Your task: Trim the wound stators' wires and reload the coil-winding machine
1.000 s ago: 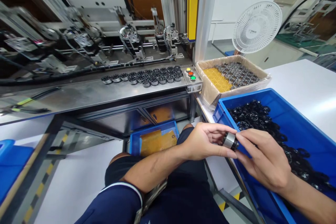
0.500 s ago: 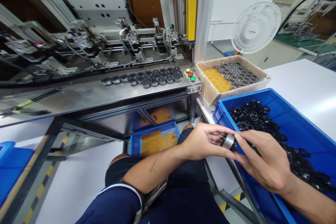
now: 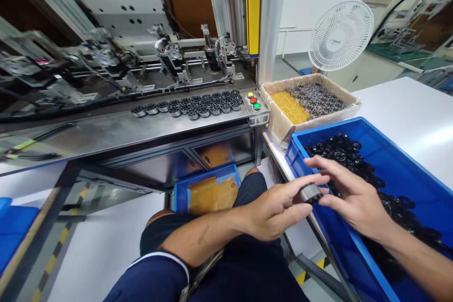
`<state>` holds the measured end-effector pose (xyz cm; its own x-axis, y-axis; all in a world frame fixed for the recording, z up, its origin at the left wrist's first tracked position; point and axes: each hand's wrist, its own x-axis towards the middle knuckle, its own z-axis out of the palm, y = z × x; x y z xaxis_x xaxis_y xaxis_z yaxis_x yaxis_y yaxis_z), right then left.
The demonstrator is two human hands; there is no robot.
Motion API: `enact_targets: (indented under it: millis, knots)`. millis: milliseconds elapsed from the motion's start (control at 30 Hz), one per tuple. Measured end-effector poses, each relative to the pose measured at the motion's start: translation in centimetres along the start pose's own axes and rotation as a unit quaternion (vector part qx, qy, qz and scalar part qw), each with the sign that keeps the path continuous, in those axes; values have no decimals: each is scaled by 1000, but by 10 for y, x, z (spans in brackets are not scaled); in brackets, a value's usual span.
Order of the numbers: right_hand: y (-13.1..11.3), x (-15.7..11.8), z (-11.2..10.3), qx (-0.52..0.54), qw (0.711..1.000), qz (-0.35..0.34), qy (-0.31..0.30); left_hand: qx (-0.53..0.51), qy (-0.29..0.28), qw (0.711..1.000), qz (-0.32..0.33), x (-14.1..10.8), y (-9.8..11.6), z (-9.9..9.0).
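Observation:
A ring-shaped black-and-silver part [image 3: 311, 193], with a metal band and a black toothed edge, is gripped between the thumb and fingers of my left hand [image 3: 276, 207]. My right hand [image 3: 356, 198] is beside it with thumb and fingers spread apart. Its thumb tip comes close to the part; whether it touches I cannot tell. Below and behind my right hand lies a heap of black plastic ring pieces [image 3: 341, 151] inside a blue bin [image 3: 399, 165]. Rows of similar black-and-silver rings [image 3: 208, 104] stand on the metal ledge ahead of me.
A button box [image 3: 256, 109] sits at the ledge's right end, beside a plastic-lined carton [image 3: 283, 125] of rings. Pliers [image 3: 35, 144] lie on the ledge at left. Machine fixtures [image 3: 173, 56] rise behind. A white fan [image 3: 339, 37] stands at back right. Another blue tray [image 3: 182, 196] is below.
My right hand has come off the part and its fingers have spread. The part has tilted in my left hand. The whole view has shifted slightly.

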<state>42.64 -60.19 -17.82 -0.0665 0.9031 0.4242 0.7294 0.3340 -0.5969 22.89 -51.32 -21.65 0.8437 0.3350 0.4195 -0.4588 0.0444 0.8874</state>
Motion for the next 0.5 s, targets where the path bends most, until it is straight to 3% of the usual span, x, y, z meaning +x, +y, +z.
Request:
enact_targets:
  millis: [167, 367, 433, 500]
  knots:
    - [-7, -1, 5, 38, 998, 48, 3, 81, 17, 995, 47, 2, -6, 1]
    - [-9, -2, 8, -18, 1000, -9, 14, 143, 0, 989, 41, 5, 5, 1]
    - [-4, -6, 7, -67, 997, -35, 14, 178, -11, 984, 27, 2, 13, -6]
    - [9, -12, 5, -123, 990, -68, 28, 265, 16, 964, 27, -6, 23, -26]
